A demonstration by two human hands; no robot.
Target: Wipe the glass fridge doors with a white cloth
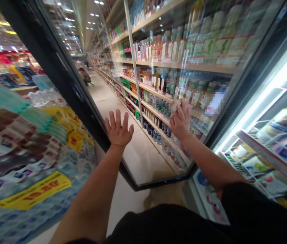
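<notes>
An open glass fridge door [158,101] with a black frame swings out into the aisle in front of me. My left hand [118,129] is flat against the glass near its outer edge, fingers spread and empty. My right hand [180,121] is closed on a crumpled white cloth [174,105] and presses it against the pane farther right. Through the glass I see long shelves of bottled drinks.
The lit fridge interior [267,149] with packaged goods on wire racks lies at the right. Stacked packs of bottled water and a yellow price sign [35,191] fill the left. A person [85,76] crouches far down the tiled aisle.
</notes>
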